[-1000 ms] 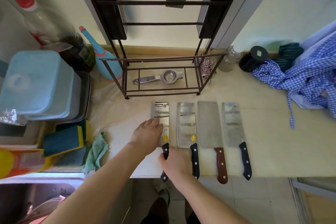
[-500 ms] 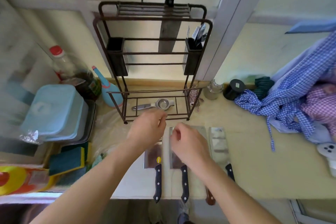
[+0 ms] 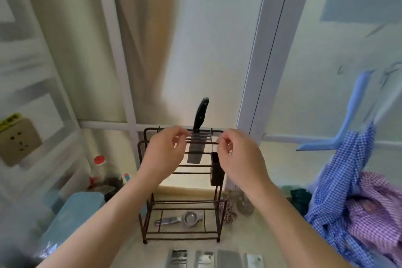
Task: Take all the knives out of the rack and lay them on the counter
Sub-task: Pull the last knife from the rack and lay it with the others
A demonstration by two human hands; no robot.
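- Left grip (image 3: 165, 150): raised in front of the top of the rack (image 3: 152, 180), fingers loosely curled with thumb and forefinger a little apart, nothing held.
- Right grip (image 3: 239, 152): raised at the same height, fingers curled in the same loose way, nothing held.
- Knife (image 3: 196, 137): one remains in the rack, standing between the two grips, blade down through the top bars, black handle rising above both grips. Neither grip touches it.
- Dark cup (image 3: 216, 169): fixed to the rack's side, just below and inward of the right grip.
- Laid-out blades (image 3: 214, 259): four broad blades lie side by side on the desk (image 3: 261, 235), well below both grips at the lower frame edge; handles out of frame.
- Metal squeezer (image 3: 180, 220): on the rack's bottom shelf, below the grips.
- Checked cloths (image 3: 348, 202): heaped on the desk to the outer side of the right grip.
- Pale blue container (image 3: 71, 213) and red-capped bottle (image 3: 99, 169): below and outward of the left grip.
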